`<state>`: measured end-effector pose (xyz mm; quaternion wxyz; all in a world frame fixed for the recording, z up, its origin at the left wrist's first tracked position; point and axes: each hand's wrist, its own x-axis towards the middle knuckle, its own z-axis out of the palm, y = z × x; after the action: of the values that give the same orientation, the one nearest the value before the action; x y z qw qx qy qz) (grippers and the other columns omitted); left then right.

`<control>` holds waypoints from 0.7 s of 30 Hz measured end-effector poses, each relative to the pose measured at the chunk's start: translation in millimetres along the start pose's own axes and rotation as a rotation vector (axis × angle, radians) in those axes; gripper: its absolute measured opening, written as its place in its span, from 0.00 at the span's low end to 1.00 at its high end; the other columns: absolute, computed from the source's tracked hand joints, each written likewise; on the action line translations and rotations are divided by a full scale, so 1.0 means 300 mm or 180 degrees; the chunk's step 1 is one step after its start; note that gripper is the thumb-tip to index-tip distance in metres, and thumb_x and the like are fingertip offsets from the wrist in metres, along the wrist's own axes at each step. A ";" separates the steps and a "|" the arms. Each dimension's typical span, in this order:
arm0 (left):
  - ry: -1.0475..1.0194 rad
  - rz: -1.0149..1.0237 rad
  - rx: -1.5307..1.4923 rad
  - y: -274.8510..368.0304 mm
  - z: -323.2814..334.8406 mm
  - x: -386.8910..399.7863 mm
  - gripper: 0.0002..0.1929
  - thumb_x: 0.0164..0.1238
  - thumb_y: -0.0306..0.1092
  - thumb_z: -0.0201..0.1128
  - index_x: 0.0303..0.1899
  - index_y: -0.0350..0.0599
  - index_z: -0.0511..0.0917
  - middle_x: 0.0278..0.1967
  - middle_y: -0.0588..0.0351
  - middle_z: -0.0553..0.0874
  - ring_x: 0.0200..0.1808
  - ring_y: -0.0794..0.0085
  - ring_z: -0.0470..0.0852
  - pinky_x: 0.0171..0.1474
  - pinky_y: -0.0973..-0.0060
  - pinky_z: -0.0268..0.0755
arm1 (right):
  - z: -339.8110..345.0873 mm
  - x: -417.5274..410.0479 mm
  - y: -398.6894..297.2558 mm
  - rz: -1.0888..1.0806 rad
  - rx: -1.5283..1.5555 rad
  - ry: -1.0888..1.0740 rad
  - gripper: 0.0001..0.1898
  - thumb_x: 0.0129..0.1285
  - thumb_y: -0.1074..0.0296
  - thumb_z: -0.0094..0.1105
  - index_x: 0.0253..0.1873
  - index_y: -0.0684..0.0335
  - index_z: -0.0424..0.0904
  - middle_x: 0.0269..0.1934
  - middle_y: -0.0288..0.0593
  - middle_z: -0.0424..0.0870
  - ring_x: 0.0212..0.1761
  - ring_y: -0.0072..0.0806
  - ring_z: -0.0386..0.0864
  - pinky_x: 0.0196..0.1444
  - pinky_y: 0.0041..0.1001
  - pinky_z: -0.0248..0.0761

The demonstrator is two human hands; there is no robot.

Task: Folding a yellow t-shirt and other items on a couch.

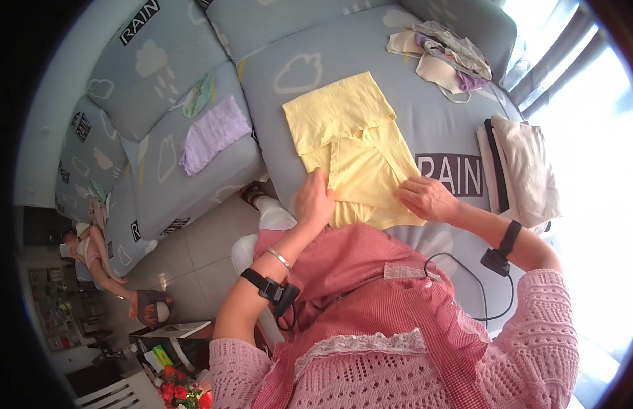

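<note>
A yellow garment [365,148] lies partly folded on the grey-blue sofa seat [342,48] in front of me. Its far part is turned over into a smooth, wide flap, while the near part is loosely creased. At its near left side, my left hand [315,198] pinches the fabric between thumb and fingers. My right hand [430,197] grips the opposite side, with the fingers curled over the cloth. Some of the garment's near edge rests against my red checked apron [362,255].
Folded clothes [526,171] are stacked at the right, and a pile of bras and other garments [444,59] lies at the back right. A lilac cloth [215,134] and a green item [199,95] lie on the left seat. A cable [483,286] hangs by my right arm. Another person [94,250] sits far left.
</note>
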<state>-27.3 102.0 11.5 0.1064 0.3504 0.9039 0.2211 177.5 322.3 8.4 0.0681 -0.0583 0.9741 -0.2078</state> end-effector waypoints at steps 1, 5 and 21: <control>0.0320 0.0823 0.0239 0.009 0.004 0.003 0.13 0.63 0.27 0.64 0.48 0.40 0.75 0.43 0.49 0.82 0.51 0.55 0.81 0.51 0.60 0.74 | 0.008 0.043 0.010 -0.0199 -0.0217 0.0563 0.22 0.65 0.67 0.61 0.63 0.61 0.72 0.55 0.44 0.77 0.61 0.39 0.75 0.64 0.38 0.70; -0.0384 0.1690 0.0403 -0.013 0.045 0.069 0.14 0.65 0.25 0.61 0.51 0.40 0.74 0.46 0.50 0.80 0.54 0.55 0.79 0.53 0.59 0.75 | 0.003 0.256 -0.003 -0.0219 -0.0731 0.1037 0.35 0.71 0.56 0.56 0.80 0.56 0.55 0.80 0.42 0.55 0.83 0.36 0.50 0.82 0.43 0.43; 0.0094 -0.0423 -0.0526 -0.251 -0.108 0.493 0.17 0.67 0.39 0.67 0.51 0.39 0.78 0.40 0.45 0.87 0.44 0.57 0.86 0.49 0.61 0.77 | -0.213 0.651 0.354 0.1295 0.0836 0.2016 0.10 0.67 0.68 0.59 0.50 0.57 0.84 0.46 0.46 0.86 0.52 0.44 0.83 0.54 0.36 0.76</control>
<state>-190.9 142.7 -1.1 0.1360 0.2764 0.9053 0.2925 -33.9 416.4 1.1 -0.1889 0.2120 0.9037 -0.3205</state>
